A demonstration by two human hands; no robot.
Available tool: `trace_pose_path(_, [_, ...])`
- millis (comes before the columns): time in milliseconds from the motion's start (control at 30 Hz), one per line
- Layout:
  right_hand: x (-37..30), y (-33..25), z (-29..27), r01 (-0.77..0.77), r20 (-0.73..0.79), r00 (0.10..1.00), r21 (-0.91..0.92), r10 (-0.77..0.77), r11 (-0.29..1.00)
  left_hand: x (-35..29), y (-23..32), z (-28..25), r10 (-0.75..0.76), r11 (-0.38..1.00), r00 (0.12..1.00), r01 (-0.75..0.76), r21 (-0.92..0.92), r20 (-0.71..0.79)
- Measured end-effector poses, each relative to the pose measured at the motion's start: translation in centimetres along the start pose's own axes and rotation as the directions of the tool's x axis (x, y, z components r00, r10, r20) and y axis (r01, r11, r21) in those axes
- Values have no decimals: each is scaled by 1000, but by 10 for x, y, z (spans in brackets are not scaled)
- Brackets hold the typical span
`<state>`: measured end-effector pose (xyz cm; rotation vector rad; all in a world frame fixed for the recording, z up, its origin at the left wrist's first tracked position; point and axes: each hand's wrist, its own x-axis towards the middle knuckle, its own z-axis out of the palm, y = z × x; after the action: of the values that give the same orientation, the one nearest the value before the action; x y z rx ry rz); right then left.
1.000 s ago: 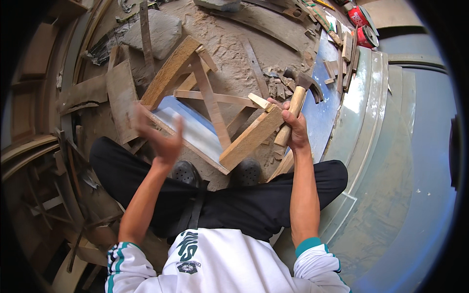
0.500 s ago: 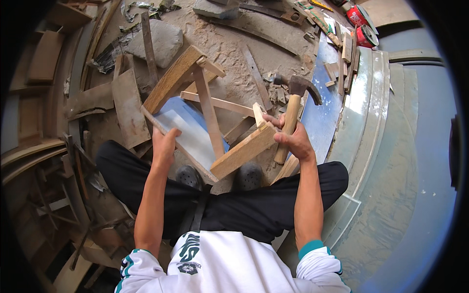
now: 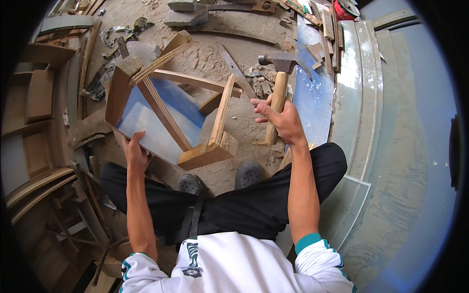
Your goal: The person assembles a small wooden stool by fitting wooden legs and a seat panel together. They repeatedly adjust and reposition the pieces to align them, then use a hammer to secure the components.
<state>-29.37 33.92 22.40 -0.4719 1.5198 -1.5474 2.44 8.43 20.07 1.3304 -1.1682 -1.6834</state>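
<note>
My left hand (image 3: pixel 136 149) grips the near edge of a wooden frame (image 3: pixel 163 110), thumb on top. The frame has thick end blocks, thin cross slats and a panel (image 3: pixel 151 127) in white and blue along one side; it is tilted above the floor between my knees. To its right, my right hand (image 3: pixel 283 119) holds a claw hammer (image 3: pixel 278 97) by its wooden handle, head up, claw pointing right. Some fingers of that hand stretch toward the frame but stand apart from it.
Wood scraps and shelving (image 3: pixel 39 127) crowd the left. Grey stone blocks (image 3: pixel 186 17) lie at the far side. Offcuts (image 3: pixel 328 39) rest on a blue-white board (image 3: pixel 312 97) at the right, beside stacked glass sheets (image 3: pixel 356 97). A red can (image 3: pixel 346 9) stands at the far right.
The frame has shifted left and turned, showing its slats edge-on. My right hand has come off the frame and moved slightly left and up, still with the hammer.
</note>
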Motion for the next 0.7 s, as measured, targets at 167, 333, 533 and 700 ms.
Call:
trace_pose_path(167, [6,7,-5,-135,-242,968,-273,68,952,19,-15,7,218,976,976,-218,-8,-12])
trace_pose_path(333, [15,60,-1,-155,-300,954,-431,20,889,12,-48,37,576,800,817,-555,229,-28])
trace_pose_path(533, [-1,126,1,-191,-302,953,-579,9,793,-25,-99,45,645,667,757,-625,404,107])
trace_pose_path(700, [-12,112,13,-393,-419,884,-419,209,819,-23,-107,-20,392,788,857,-500,358,334])
